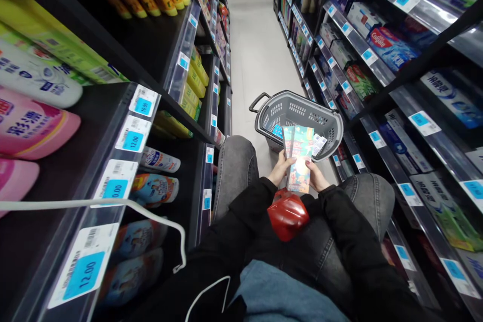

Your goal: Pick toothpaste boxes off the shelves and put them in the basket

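Observation:
My left hand (pixel 281 168) grips the left side of a long pastel carton (pixel 301 158), printed in turquoise, pink and orange. My right hand (pixel 317 176) holds its right edge, fingers closed around it. The carton is tilted up above my lap, its upper end in front of the basket opening. I cannot tell whether the narrow strip on its left is a side face or a second carton. Just below lies a glossy red object (pixel 288 215) between my thighs, its kind unclear.
A grey shopping basket (pixel 302 96) stands on the aisle floor ahead, with a blue item (pixel 278 131) and a white package (pixel 319 145) inside. Shelves of bottles (pixel 35 123) line the left. Toothpaste boxes (pixel 392 46) fill the right shelves. A white cable (pixel 151 212) hangs at left.

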`<state>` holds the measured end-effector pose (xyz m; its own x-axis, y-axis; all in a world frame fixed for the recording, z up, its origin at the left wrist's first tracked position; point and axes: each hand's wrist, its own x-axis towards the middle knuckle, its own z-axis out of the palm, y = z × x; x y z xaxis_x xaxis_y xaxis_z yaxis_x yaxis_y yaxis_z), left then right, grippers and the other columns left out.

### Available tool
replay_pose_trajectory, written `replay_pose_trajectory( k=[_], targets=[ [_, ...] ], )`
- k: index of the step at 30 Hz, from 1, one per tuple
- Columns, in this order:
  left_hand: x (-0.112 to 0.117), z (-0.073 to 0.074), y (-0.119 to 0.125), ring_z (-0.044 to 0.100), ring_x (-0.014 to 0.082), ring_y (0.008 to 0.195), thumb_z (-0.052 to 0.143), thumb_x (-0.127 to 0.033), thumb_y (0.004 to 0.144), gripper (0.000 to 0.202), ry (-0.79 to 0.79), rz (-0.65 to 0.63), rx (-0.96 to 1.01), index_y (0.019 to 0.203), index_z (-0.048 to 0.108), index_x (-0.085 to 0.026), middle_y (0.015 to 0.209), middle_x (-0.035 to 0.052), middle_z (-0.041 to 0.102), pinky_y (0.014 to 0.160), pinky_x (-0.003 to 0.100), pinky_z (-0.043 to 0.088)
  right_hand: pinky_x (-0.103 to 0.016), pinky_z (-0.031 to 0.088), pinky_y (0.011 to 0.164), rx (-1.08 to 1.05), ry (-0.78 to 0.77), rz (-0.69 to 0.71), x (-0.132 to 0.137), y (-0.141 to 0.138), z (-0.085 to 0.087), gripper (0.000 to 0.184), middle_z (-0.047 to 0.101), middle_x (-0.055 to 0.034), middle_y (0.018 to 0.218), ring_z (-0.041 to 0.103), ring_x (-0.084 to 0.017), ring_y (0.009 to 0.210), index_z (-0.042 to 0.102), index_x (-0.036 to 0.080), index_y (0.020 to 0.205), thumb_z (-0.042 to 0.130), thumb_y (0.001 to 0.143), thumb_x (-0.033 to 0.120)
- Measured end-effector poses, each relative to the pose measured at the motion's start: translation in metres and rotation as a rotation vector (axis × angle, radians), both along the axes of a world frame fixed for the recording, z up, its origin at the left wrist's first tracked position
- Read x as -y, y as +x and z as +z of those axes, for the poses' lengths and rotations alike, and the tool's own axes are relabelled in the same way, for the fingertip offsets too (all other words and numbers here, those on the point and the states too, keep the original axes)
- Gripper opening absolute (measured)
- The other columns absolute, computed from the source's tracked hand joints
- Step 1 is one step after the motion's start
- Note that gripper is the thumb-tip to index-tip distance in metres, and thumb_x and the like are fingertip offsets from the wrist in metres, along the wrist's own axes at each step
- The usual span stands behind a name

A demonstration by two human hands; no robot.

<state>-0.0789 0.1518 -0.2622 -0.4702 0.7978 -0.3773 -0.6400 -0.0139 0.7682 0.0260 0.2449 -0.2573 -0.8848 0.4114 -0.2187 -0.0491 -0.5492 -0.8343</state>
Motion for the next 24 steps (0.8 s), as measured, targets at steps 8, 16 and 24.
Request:
replay_pose_trajectory(
  k=[8, 16, 24],
  targets=[
    [0.002, 0.01, 0.001, 0.054, 0.0287, 0.122, 0.078, -0.038, 0.06, 0.081, 0.131, 0.008, 0.012, 0.127, 0.037, -0.018, 0.132, 0.0121, 0.055, 0.1, 0.041, 0.045, -0.044, 0.039, 0.111, -0.033, 0.187, -0.005, -0.009, 0.003, -0.016, 0.063, 0.056, -0.0079, 0.138, 0.05, -0.029, 0.13, 0.056, 0.022, 0.131, 0.066, 0.077, 0.054],
    [0.002, 0.008, 0.0, 0.058, 0.0274, 0.115, 0.073, -0.037, 0.065, 0.081, 0.127, 0.0, -0.009, 0.134, 0.037, -0.016, 0.124, 0.0109, 0.059, 0.099, 0.041, 0.046, -0.043, 0.032, 0.117, -0.044, 0.214, -0.049, -0.005, 0.003, -0.018, 0.064, 0.054, -0.0059, 0.141, 0.043, -0.028, 0.137, 0.054, 0.024, 0.135, 0.068, 0.078, 0.052],
    [0.002, -0.012, 0.003, 0.061, 0.0266, 0.114, 0.066, -0.052, 0.08, 0.077, 0.047, -0.048, -0.005, 0.14, 0.039, -0.012, 0.122, 0.016, 0.062, 0.102, 0.04, 0.046, -0.046, 0.05, 0.1, 0.138, -0.044, -0.189, 0.025, -0.006, -0.008, 0.07, 0.065, -0.0073, 0.123, 0.062, -0.028, 0.111, 0.052, 0.024, 0.133, 0.075, 0.071, 0.047]
  ],
)
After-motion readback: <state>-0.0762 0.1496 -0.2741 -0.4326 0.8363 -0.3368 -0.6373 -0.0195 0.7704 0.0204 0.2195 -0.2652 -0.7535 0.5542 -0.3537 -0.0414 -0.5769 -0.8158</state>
